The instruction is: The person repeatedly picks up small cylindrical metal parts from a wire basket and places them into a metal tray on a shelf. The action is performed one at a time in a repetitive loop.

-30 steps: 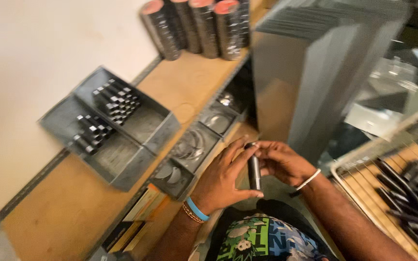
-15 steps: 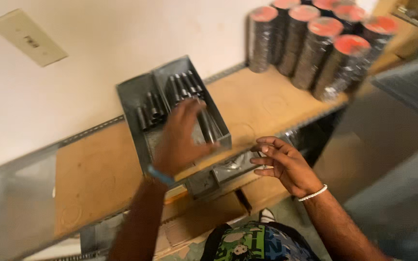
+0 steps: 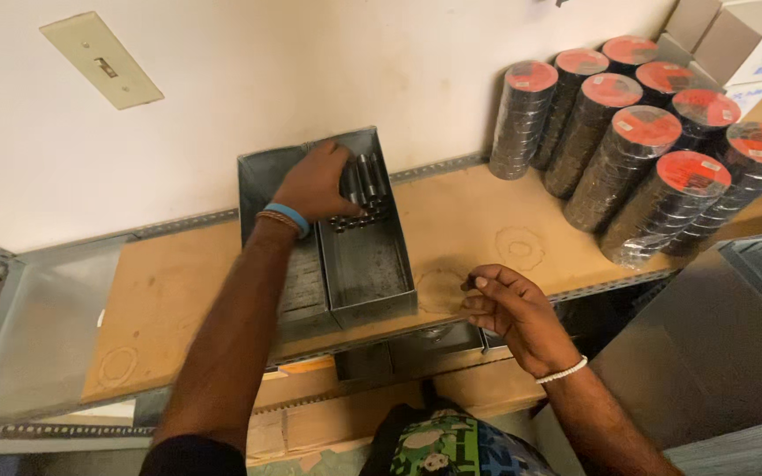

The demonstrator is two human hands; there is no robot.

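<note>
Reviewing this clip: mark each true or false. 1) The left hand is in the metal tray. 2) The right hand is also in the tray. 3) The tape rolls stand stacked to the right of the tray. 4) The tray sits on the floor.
1) True: the left hand rests on the dark cylinders at the far end of the metal tray.
2) False: the right hand hovers at the shelf front edge, apart from the tray.
3) True: the tape rolls stand in stacks at right.
4) False: it sits on the shelf.

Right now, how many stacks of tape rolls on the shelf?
8 tape stacks, clustered at the shelf's right end against the wall: four in the back row, four in front. More may be hidden behind.
</note>
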